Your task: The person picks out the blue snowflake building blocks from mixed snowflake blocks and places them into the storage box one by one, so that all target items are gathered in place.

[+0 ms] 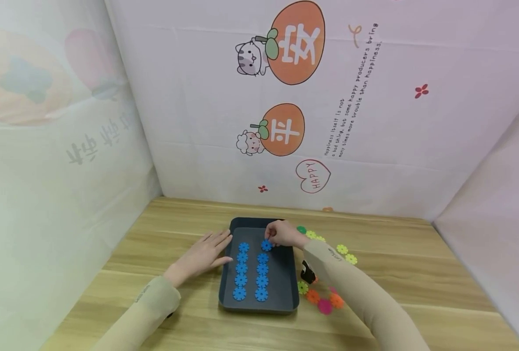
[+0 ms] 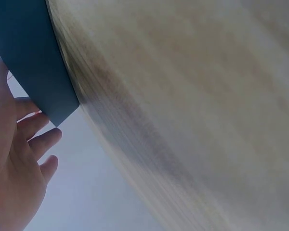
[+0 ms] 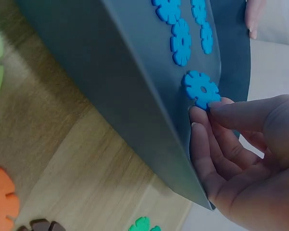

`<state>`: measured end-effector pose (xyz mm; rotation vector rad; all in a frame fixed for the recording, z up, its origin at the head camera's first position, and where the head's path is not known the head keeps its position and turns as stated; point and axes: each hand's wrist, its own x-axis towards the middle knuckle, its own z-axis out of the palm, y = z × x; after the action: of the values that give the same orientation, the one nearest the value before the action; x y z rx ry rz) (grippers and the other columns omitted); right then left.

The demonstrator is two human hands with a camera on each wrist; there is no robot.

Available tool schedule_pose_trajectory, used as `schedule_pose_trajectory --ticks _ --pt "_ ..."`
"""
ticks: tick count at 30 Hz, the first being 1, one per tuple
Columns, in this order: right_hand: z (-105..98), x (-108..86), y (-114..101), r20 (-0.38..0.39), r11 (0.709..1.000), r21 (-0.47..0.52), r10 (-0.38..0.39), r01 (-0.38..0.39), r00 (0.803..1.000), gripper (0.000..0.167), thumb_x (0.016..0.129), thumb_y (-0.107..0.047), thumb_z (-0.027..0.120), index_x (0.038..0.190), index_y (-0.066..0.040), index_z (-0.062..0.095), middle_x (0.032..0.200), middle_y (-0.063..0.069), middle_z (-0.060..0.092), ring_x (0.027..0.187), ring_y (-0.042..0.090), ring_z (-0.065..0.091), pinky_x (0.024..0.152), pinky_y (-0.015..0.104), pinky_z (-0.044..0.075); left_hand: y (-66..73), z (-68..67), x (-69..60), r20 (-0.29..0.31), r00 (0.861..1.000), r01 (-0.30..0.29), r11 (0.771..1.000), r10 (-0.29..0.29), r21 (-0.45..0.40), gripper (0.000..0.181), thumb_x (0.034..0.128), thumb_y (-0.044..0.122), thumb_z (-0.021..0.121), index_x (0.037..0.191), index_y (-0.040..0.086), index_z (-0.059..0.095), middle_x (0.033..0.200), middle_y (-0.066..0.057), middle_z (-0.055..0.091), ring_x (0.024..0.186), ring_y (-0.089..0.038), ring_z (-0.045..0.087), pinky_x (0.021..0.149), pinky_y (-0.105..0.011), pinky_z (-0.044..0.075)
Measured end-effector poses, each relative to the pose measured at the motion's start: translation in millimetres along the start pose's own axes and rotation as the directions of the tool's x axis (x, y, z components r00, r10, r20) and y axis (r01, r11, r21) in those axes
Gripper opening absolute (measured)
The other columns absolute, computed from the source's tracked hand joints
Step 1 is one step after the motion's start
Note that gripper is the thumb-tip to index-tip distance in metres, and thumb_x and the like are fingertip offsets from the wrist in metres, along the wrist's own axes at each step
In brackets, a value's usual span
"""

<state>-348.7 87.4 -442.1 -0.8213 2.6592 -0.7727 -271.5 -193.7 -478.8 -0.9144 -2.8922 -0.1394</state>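
Note:
A dark grey tray (image 1: 252, 307) lies on the table with two columns of blue notched discs, shaped like snowflake building pieces, inside it. My right hand (image 1: 283, 233) pinches one blue disc (image 3: 201, 90) between thumb and fingertips, over the far right part of the tray and beyond the right column (image 1: 262, 281). The left column (image 1: 240, 280) holds several discs lying in a line. My left hand (image 1: 203, 256) has its fingers extended and touches the tray's left rim; the left wrist view shows the fingers (image 2: 45, 142) along the tray's outer wall.
Loose discs are scattered on the wooden table (image 1: 189, 307) right of the tray: yellow ones (image 1: 346, 253), orange ones (image 1: 313, 296), a magenta one (image 1: 325, 306) and a green one (image 1: 301, 229). Part of them is hidden under my right forearm. A printed cloth (image 1: 373, 185) stands behind the table.

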Motion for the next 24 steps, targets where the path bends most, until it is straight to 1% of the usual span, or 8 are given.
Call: schedule_pose_trajectory --ticks 4,8,11,13,24 --pt "0.7 2.0 -1.7 0.007 1.0 -0.005 0.017 -0.017 1.0 0.007 0.092 0.002 0.062 0.094 0.0 0.069 0.081 0.014 0.071 0.062 0.01 0.059 0.06 0.022 0.054 0.1 -0.1 0.0 0.009 1.0 0.006 1.0 -0.006 -0.012 0.071 0.1016 0.052 0.045 0.153 0.004 0.036 0.161 -0.016 0.034 0.148 -0.034 0.035 0.123 -0.054 0.027" --pt "1.3 3.0 -4.0 0.023 1.0 0.009 0.02 -0.021 1.0 0.008 0.093 0.002 0.062 0.094 0.0 0.069 0.083 0.015 0.071 0.067 0.018 0.064 0.06 0.024 0.054 -1.0 0.7 -0.3 0.011 1.0 0.013 1.0 -0.013 -0.015 0.071 0.1015 0.052 0.045 0.153 0.004 0.036 0.161 -0.015 0.033 0.148 -0.034 0.035 0.123 -0.054 0.027" --pt "2.4 3.9 -4.7 0.033 1.0 0.009 0.015 -0.015 0.999 0.008 0.093 0.002 0.062 0.095 0.0 0.069 0.085 0.016 0.072 0.072 0.025 0.067 0.061 0.024 0.054 -1.3 0.9 -0.3 0.005 1.0 0.009 1.0 -0.008 -0.01 0.071 0.1016 0.052 0.045 0.153 0.004 0.037 0.161 -0.016 0.034 0.148 -0.035 0.036 0.123 -0.055 0.027" --pt "3.0 4.5 -5.0 0.036 1.0 0.007 0.015 -0.016 0.999 0.008 0.093 0.002 0.062 0.095 0.0 0.069 0.086 0.016 0.072 0.074 0.027 0.068 0.062 0.024 0.054 -1.3 0.8 -0.2 0.005 1.0 0.006 1.0 -0.006 -0.006 0.071 0.1017 0.052 0.045 0.153 0.004 0.037 0.161 -0.016 0.034 0.148 -0.034 0.036 0.122 -0.054 0.028" --pt "3.9 6.3 -4.3 0.031 0.999 0.0 0.035 -0.035 0.999 0.009 0.093 0.001 0.062 0.095 -0.001 0.07 0.085 0.014 0.072 0.069 0.018 0.064 0.062 0.024 0.055 1.1 -2.6 -1.0 0.017 1.0 0.011 1.0 -0.011 -0.014 0.07 0.1023 0.05 0.045 0.153 0.004 0.036 0.161 -0.016 0.034 0.148 -0.034 0.035 0.123 -0.054 0.027"
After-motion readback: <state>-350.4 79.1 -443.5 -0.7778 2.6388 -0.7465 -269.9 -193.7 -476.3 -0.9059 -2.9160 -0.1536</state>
